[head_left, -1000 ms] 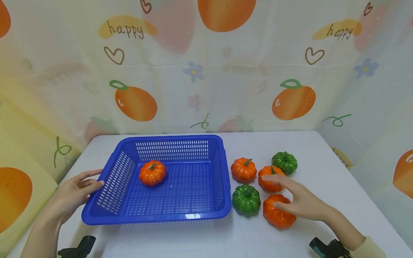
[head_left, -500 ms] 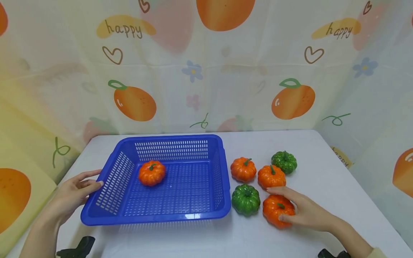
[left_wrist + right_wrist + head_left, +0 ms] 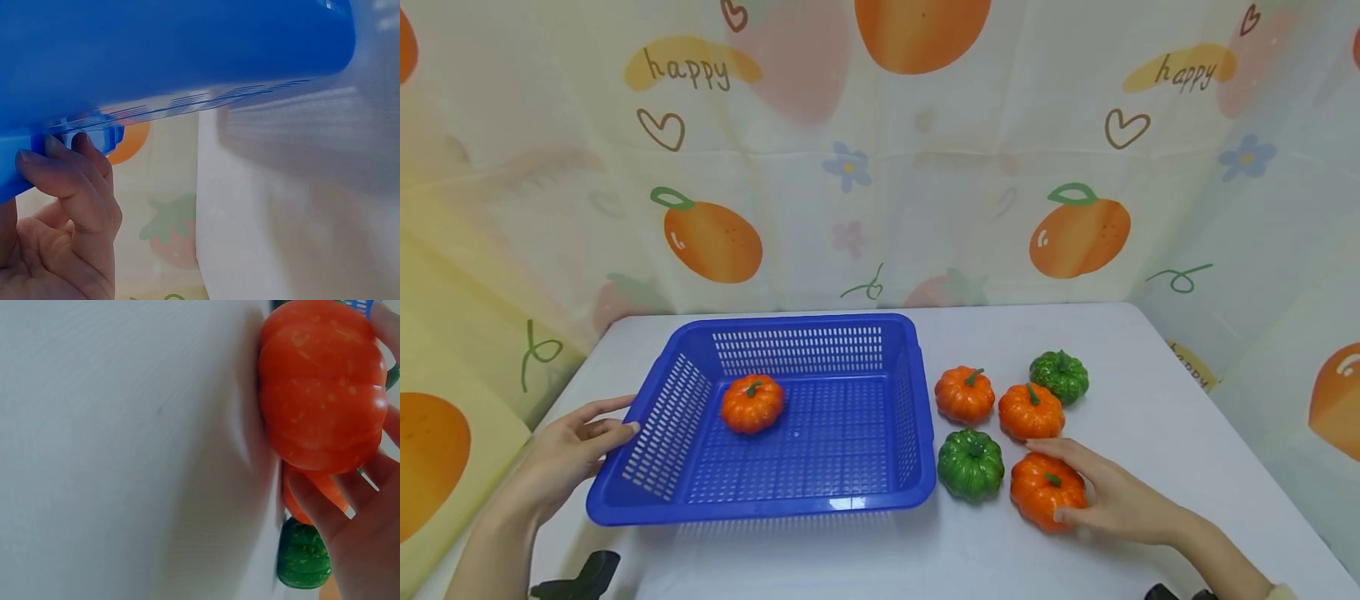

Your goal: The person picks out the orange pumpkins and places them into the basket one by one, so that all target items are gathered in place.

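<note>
My left hand (image 3: 576, 446) holds the left rim of a blue plastic basket (image 3: 760, 504), thumb over the edge. In the left wrist view its curled fingers (image 3: 81, 181) show beneath the rim. One small orange pumpkin (image 3: 752, 403) sits inside, left of the middle. On the right, my right hand (image 3: 1123, 496) lies round the nearest orange pumpkin (image 3: 1045, 492), thumb on its near side and fingers on the far side. The right wrist view shows this pumpkin (image 3: 322, 387) large, still resting on the table, with the hand's fingers curving round it.
Two more orange pumpkins (image 3: 965, 395) (image 3: 1032, 412) and two green pumpkins (image 3: 972, 466) (image 3: 1059, 377) stand close together between the basket and the right hand. A white table (image 3: 850, 567) bears everything, with a fruit-print cloth (image 3: 880, 208) hanging behind it.
My right hand has moved back from over the middle orange pumpkin to the nearest one and now surrounds it. The left hand and basket have hardly moved.
</note>
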Demonstrator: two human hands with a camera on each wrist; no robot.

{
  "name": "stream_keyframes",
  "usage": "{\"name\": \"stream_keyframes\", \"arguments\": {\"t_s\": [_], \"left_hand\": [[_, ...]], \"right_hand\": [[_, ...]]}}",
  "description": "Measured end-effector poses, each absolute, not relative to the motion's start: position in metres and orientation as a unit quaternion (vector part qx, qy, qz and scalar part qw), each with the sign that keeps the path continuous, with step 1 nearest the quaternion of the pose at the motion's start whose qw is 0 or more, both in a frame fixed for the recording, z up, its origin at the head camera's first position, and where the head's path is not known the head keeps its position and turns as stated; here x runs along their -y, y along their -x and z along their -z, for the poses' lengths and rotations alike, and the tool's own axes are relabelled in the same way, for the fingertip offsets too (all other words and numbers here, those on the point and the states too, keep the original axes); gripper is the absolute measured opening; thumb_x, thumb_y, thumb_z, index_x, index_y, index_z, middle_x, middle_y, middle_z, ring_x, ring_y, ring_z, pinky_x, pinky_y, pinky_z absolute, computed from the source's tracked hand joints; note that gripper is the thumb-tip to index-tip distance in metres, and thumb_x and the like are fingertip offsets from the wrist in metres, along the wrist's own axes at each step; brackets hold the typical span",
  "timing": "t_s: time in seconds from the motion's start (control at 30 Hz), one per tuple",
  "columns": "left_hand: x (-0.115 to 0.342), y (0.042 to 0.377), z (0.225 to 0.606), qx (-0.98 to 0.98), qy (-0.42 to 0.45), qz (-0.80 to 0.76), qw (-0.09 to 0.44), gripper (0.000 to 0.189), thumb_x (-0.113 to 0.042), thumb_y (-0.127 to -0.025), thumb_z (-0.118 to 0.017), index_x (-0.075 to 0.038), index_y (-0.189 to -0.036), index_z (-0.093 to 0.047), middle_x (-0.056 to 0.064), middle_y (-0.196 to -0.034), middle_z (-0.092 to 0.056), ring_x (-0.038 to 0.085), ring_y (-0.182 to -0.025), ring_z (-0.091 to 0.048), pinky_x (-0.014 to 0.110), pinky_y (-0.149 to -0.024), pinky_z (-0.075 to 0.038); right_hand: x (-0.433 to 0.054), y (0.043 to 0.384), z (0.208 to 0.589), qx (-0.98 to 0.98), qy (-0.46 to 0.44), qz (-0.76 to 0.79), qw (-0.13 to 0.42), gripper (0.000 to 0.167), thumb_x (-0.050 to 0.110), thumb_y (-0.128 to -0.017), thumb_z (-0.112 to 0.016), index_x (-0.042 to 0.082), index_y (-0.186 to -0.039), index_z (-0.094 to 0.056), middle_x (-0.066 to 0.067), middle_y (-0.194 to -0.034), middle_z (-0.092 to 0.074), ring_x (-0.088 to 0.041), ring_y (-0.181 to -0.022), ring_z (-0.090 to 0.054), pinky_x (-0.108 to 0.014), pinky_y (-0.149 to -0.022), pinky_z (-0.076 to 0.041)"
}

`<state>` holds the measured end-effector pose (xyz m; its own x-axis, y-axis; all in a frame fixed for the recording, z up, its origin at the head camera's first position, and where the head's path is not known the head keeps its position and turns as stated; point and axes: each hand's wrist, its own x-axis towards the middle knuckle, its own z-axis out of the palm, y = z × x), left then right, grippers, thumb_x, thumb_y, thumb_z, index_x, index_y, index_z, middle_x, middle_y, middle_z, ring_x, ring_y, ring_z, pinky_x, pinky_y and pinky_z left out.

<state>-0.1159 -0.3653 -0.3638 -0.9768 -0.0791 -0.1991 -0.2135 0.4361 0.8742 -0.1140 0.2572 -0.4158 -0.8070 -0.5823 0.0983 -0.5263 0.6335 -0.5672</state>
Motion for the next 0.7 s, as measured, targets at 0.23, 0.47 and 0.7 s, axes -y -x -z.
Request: {"name": "stream_keyframes", "arguments": {"t_s": [0.23,0.47,0.7], "left_hand": [[0.3678,0.1161,0.365,-0.844,0.088,-0.526,0.062,0.05,-0.032,-0.089,-0.06,-0.018,-0.133,-0.042,-0.013,-0.085,-0.062,0.011,-0.072,-0.062,0.03,-0.064,-0.054],[0.3667,0.1169,0.3641,-0.846,0.092,-0.52,0.07,0.055,-0.034,-0.089,-0.06,-0.015,-0.136,-0.039,-0.013,-0.085,-0.062,0.011,-0.073,-0.062,0.029,-0.066,-0.053],[0.3652,0.1167,0.365,-0.849,0.092,-0.515,0.068,0.058,-0.035,-0.089,-0.059,-0.012,-0.138,-0.037,-0.012,-0.085,-0.062,0.01,-0.074,-0.062,0.029,-0.067,-0.053]], "right_hand": [[-0.2589,0.1132,0.4171,-0.901,0.311,0.293,0.073,0.073,0.038,-0.078,-0.071,0.019,-0.14,-0.036,0.003,-0.136,-0.043,-0.005,-0.119,-0.043,-0.031,-0.094,-0.043],[-0.2594,0.1134,0.4157,-0.906,0.298,0.288,0.084,0.077,0.038,-0.076,-0.073,0.02,-0.14,-0.035,0.006,-0.135,-0.043,-0.007,-0.117,-0.045,-0.034,-0.092,-0.045],[-0.2611,0.115,0.4184,-0.906,0.305,0.283,0.071,0.074,0.04,-0.074,-0.074,0.018,-0.137,-0.04,0.009,-0.131,-0.045,-0.006,-0.115,-0.046,-0.031,-0.092,-0.045]]}}
